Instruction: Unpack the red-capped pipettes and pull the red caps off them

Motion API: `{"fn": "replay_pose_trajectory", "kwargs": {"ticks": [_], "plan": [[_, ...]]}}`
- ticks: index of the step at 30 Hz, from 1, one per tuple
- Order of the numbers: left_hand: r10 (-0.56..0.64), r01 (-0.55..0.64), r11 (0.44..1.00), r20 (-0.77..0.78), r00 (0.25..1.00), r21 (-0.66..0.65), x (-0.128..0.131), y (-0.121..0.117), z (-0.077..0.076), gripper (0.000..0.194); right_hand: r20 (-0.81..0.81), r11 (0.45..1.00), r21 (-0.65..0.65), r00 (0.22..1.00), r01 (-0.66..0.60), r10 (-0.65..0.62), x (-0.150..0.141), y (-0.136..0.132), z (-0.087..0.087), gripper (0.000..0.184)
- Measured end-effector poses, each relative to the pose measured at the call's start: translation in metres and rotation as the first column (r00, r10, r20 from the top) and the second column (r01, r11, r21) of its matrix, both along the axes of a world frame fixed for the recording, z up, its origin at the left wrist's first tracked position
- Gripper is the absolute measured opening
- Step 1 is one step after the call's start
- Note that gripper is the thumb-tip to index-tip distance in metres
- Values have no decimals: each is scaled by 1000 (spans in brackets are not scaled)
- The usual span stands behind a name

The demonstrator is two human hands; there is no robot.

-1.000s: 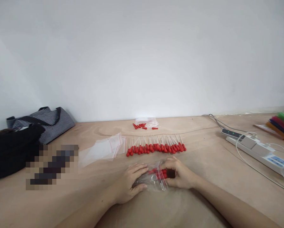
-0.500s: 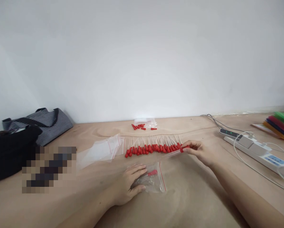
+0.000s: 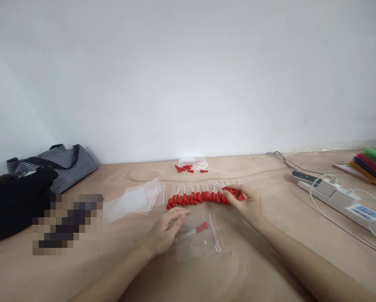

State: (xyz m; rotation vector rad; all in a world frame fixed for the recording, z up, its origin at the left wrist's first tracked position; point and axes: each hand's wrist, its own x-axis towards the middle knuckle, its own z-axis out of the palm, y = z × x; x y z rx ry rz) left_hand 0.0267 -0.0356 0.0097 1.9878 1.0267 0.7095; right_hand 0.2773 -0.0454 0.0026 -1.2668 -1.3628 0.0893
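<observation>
My right hand (image 3: 247, 204) is closed on a dropper (image 3: 226, 189) with a red bulb, held at the right part of the row. Its clear tube points back and left over the other tubes. Several red-bulbed droppers (image 3: 194, 198) lie side by side, bulbs toward me. In front of them lies a clear zip bag (image 3: 207, 245) with a red seal line on its right. One dropper (image 3: 202, 227) shows inside it. Over the bag's left side hovers my left hand (image 3: 164, 233), fingers stretched and holding nothing visible.
Flat zip bags (image 3: 134, 198) lie left of the row. Loose red bulbs (image 3: 183, 168) and clear tubes (image 3: 201, 166) are near the wall. A power strip (image 3: 342, 201) with cables and coloured folders (image 3: 370, 165) occupy the right; a striped bag (image 3: 77, 165) is at left.
My right hand has moved left, bringing the dropper over the row, its tube now pointing back. My left hand has lifted off the bag, moving slightly left and back, uncovering more of the bag.
</observation>
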Motion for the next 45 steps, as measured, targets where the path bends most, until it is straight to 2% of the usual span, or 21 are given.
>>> {"fn": "replay_pose_trajectory", "kwargs": {"ticks": [2,5,7,9,11,13,17,20,23,25,28,32,36,39,40,42,43,45], "plan": [[128,-96,968,127,984,-232,10,8,2,38,159,997,59,986,-57,47,-21,-3,4,16],[286,-75,819,292,913,-569,25,15,5,32,374,982,79,919,-169,128,-50,-5,8,15],[375,-30,740,375,848,-672,31,16,6,26,482,967,47,854,-251,198,-65,-5,9,16],[431,-47,718,391,813,-695,32,17,6,20,557,946,-2,785,-324,270,-73,-5,9,17],[446,-136,745,335,830,-654,27,22,7,16,596,919,-60,724,-390,346,-75,-6,8,19],[449,-229,780,265,854,-583,16,33,10,17,586,900,-101,706,-424,398,-68,-8,7,23],[478,-349,796,160,864,-494,-15,70,20,22,457,931,-157,812,-329,364,-38,-15,-5,16],[490,-426,794,41,871,-434,-30,97,24,27,367,926,-286,865,-245,343,-15,-22,-16,15],[463,-452,809,-64,884,-375,-29,112,20,29,319,859,-446,853,-250,414,-7,-27,-22,15],[450,-464,826,-121,885,-319,-24,117,15,28,302,820,-504,835,-270,460,-10,-28,-23,14],[466,-500,846,-198,862,-184,-18,121,8,25,288,793,-530,816,-300,501,-18,-26,-21,14],[518,-517,853,-244,820,72,-19,118,7,16,278,776,-550,809,-308,518,-23,-23,-22,14],[509,-452,855,-249,824,253,-25,98,9,10,304,782,-537,792,-317,530,-24,-23,-23,15],[460,-369,860,-221,860,351,-28,66,4,14,343,781,-535,762,-322,549,-27,-25,-19,17],[407,-309,871,-209,889,383,-29,53,1,17,357,778,-541,751,-319,556,-29,-25,-17,17],[102,19,885,-235,967,464,-29,26,-5,23,379,766,-563,728,-310,572,-31,-25,-14,23],[-22,145,885,-271,962,442,-29,13,-7,26,383,757,-577,717,-306,582,-32,-25,-13,28],[-153,272,901,-337,929,338,-28,-6,-10,39,383,739,-601,701,-306,602,-32,-24,-13,36]]}}
